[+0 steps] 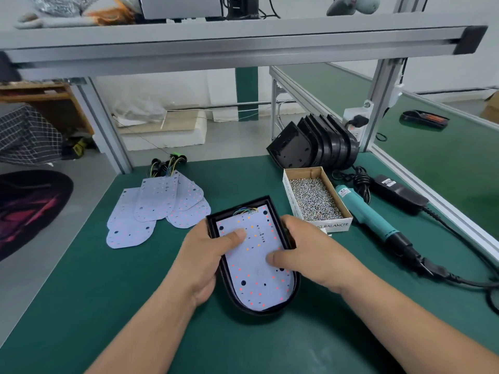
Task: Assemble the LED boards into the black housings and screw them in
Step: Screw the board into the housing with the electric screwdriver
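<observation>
- Housing point(295, 288), black and round at its near end, is in the middle of the green table point(108, 292), held from both sides.
- A white LED board point(253, 282) lies inside the housing. It has small red and orange dots on it, and thin wires at its far end.
- The left hand point(208, 252) wraps round the left wall, and its thumb presses on the board.
- The right hand point(310, 252) wraps round the right wall, with its thumb on the board too.
- More LED boards point(156, 206) lie in a loose pile to the left, well apart.
- A stack of black housings point(316, 144) stands at the back right.
- A box point(334, 226) of screws point(314, 198) sits just beside the right hand, with a blue-green screwdriver point(370, 217) next to it.
</observation>
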Tool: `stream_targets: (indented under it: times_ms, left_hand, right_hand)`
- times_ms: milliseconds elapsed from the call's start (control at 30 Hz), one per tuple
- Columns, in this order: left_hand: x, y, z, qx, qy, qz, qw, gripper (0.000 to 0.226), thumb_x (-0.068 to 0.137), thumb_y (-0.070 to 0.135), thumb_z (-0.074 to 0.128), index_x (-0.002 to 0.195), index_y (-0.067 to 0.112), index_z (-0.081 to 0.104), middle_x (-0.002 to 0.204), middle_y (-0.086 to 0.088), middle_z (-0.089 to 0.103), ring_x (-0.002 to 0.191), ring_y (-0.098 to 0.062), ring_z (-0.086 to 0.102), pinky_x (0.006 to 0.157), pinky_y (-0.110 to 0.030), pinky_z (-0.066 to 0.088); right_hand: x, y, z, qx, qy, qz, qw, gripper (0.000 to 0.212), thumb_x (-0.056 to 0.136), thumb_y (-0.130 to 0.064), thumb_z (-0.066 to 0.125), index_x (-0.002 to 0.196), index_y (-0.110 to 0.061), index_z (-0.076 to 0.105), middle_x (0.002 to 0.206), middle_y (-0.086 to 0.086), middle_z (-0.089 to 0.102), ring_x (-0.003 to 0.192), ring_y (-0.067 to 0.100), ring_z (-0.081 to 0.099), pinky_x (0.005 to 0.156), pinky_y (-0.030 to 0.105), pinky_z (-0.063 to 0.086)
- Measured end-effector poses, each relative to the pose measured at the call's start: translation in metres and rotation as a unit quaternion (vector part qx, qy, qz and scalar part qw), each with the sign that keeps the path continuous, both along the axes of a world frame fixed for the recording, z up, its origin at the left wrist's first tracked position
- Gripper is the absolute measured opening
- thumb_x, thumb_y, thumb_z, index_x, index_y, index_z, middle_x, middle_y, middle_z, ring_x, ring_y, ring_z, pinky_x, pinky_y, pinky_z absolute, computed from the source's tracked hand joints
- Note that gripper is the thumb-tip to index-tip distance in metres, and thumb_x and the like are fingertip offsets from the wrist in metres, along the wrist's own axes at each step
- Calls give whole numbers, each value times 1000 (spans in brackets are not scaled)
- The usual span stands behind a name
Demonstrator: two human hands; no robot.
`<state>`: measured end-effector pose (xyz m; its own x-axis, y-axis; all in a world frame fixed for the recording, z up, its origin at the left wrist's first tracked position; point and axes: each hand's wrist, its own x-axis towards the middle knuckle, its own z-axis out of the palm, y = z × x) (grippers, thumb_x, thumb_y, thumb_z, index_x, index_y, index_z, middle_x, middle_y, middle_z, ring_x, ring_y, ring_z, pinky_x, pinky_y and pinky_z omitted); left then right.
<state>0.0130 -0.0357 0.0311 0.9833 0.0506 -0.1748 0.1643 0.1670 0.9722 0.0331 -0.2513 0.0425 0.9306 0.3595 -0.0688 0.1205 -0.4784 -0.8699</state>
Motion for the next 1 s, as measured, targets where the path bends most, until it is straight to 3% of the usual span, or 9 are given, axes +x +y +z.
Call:
stream_targets:
  times_ms: [133,233,300,400,467,567,667,833,1000]
  left_hand:
    - [3,-2,-5,45,13,-18,999,42,91,-11,69,128,8,67,117,-11,80,108,-34,77,91,-49,62]
    - [9,-4,-7,75,4,-12,997,58,76,0,81,130,7,62,118,-14,78,108,-37,76,97,-57,60]
    - [12,-6,-6,116,-8,-1,993,66,68,14,81,130,13,59,117,-11,77,106,-33,76,96,-55,60]
    - [11,-11,-3,193,-16,-8,981,59,70,27,80,124,31,56,104,12,76,103,-20,73,86,-29,61]
    - [12,-13,-1,266,-23,-16,963,50,81,27,80,117,43,49,99,26,62,102,-15,61,71,-7,46]
    - [14,-13,2,399,-18,-44,916,59,93,34,72,143,41,43,136,16,47,110,-14,45,85,-19,42]
    - [13,-12,2,427,-1,-50,903,91,95,40,67,168,31,13,165,3,30,125,-9,40,97,-27,30]
    - [7,-10,4,407,-17,-37,913,92,95,46,66,168,39,11,168,9,25,144,-10,35,102,-28,28]
    - [7,-2,9,496,-32,5,867,81,94,63,60,164,37,27,159,9,36,120,-16,54,98,-37,43]
  right_hand:
    - [1,-4,2,2,25,19,999,30,79,-23,81,105,-21,66,99,-5,77,92,15,74,88,45,60]
    - [4,-17,15,-36,6,42,998,19,93,-34,76,91,-18,66,77,-8,72,68,10,70,61,32,58]
    - [10,-37,27,-51,-43,-12,998,24,95,-46,69,88,-22,69,74,-5,72,62,12,69,58,31,55]
    - [20,-83,41,-137,-201,-191,951,9,94,-45,68,92,-37,70,83,-15,72,73,4,66,73,33,55]
    - [27,-115,40,-252,-223,-261,905,22,94,-48,66,111,-35,68,102,-12,68,91,16,67,84,41,56]
    - [33,-147,28,-396,-122,-251,875,59,95,-64,61,137,-22,57,128,3,59,110,29,63,85,43,52]
    - [34,-149,16,-431,-59,-209,876,53,86,-75,63,109,-27,58,100,-6,69,90,20,67,69,36,47]
    - [38,-148,12,-380,-46,-200,902,44,83,-59,71,78,-18,58,71,-3,65,66,17,63,57,34,40]
    - [35,-159,12,-104,-1,-225,969,46,85,-42,79,66,-12,50,56,-1,45,52,20,42,59,35,32]
